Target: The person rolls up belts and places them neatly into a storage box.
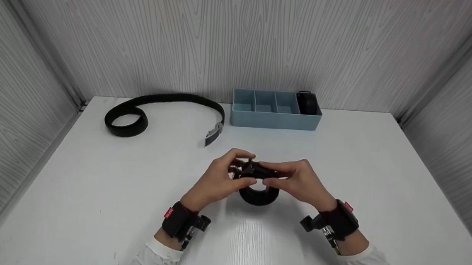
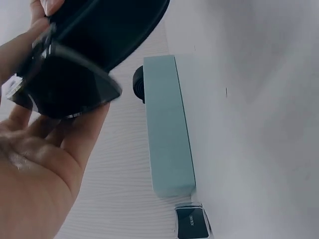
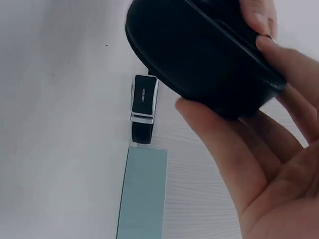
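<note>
Above the middle of the white table, both hands hold a black belt bent into a loop. My left hand grips the belt at its buckle end, thumb on the near side and fingers on the far side; a shiny metal edge shows there in the left wrist view, beside the dark strap. My right hand pinches the same belt from the right. In the right wrist view its broad outer face lies against the fingers. The inner turns are partly hidden by the hands.
A blue-grey divided box stands at the back, with a rolled black belt in its rightmost compartment. Left of it, another black belt lies loosely curved, its silver-framed buckle toward the box. Wood-grain panels enclose the table.
</note>
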`<action>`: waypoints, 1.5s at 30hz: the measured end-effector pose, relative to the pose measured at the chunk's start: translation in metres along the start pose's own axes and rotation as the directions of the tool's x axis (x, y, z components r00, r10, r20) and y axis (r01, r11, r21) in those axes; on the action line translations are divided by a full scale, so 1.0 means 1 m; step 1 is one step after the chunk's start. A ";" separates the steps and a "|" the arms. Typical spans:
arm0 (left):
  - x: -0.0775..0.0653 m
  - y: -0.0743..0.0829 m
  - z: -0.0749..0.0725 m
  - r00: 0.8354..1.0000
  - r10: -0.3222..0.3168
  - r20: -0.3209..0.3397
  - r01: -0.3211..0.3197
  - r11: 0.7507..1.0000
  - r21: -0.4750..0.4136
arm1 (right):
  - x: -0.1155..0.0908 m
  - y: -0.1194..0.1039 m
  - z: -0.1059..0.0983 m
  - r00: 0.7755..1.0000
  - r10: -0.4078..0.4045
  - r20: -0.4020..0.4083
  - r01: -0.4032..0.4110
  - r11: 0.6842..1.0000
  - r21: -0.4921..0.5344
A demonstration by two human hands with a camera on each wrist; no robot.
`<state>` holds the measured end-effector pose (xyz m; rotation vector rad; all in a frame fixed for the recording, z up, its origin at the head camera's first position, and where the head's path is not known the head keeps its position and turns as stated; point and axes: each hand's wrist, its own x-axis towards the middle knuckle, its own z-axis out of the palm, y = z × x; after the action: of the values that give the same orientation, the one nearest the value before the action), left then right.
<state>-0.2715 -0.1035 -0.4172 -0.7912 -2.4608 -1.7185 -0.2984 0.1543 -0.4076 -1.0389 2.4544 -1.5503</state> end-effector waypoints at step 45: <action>-0.025 -0.011 0.009 0.963 0.111 -0.247 0.050 0.823 0.566 | 0.140 0.079 -0.066 0.819 0.278 -0.502 -0.537 0.678 -0.501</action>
<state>-0.2524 -0.1073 -0.4380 -0.4810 -2.5214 -0.8949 -0.4715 0.1479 -0.3992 -0.1067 3.2875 -0.8440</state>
